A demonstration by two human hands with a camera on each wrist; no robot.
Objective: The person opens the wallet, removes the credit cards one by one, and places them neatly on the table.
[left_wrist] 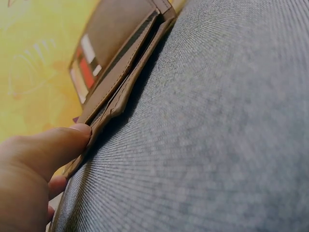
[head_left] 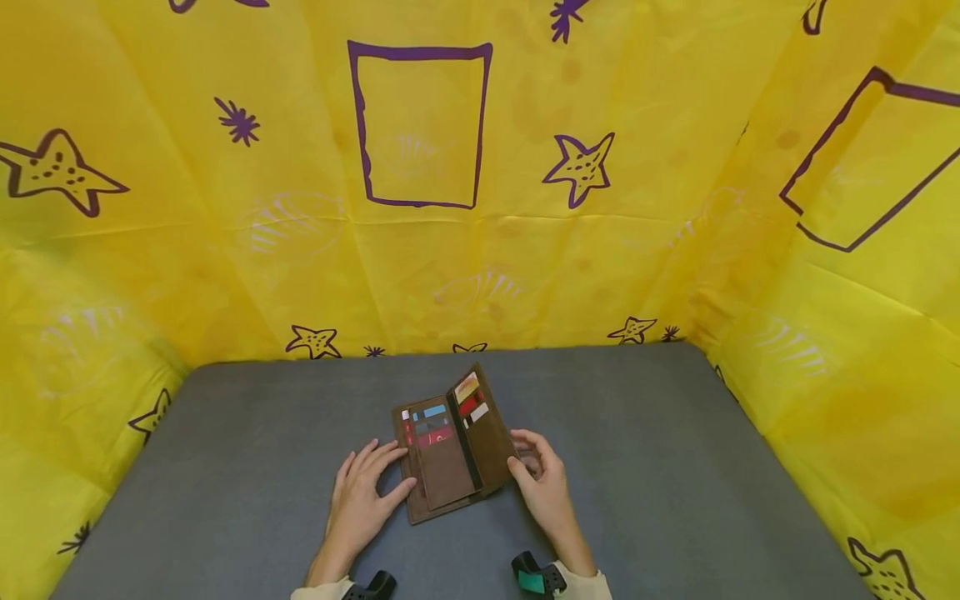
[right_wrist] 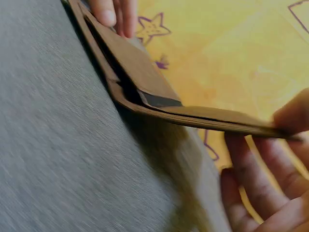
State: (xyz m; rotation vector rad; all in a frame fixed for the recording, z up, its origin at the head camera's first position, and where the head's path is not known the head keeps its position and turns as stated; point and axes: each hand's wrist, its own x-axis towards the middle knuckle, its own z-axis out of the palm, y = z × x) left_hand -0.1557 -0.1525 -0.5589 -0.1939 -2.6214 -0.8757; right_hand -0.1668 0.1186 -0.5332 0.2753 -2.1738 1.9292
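Observation:
An unfolded brown leather wallet (head_left: 450,479) sits on the grey table, its left half flat and its right flap (head_left: 491,450) raised at an angle. Cards (head_left: 435,425) show in the slots of both halves. My left hand (head_left: 363,500) rests at the wallet's left side, thumb and fingertips touching its edge; the left wrist view shows the thumb (left_wrist: 58,145) on the leather. At the outer edge of the raised flap, my right hand (head_left: 543,483) pinches the leather between thumb and fingers. The right wrist view has those fingers (right_wrist: 256,179) under the flap.
The grey table (head_left: 262,467) stretches out around the wallet. Yellow cloth (head_left: 420,267) with purple starfish and frame drawings hangs behind it and along both sides. Black wrist bands (head_left: 543,575) sit at the sleeves.

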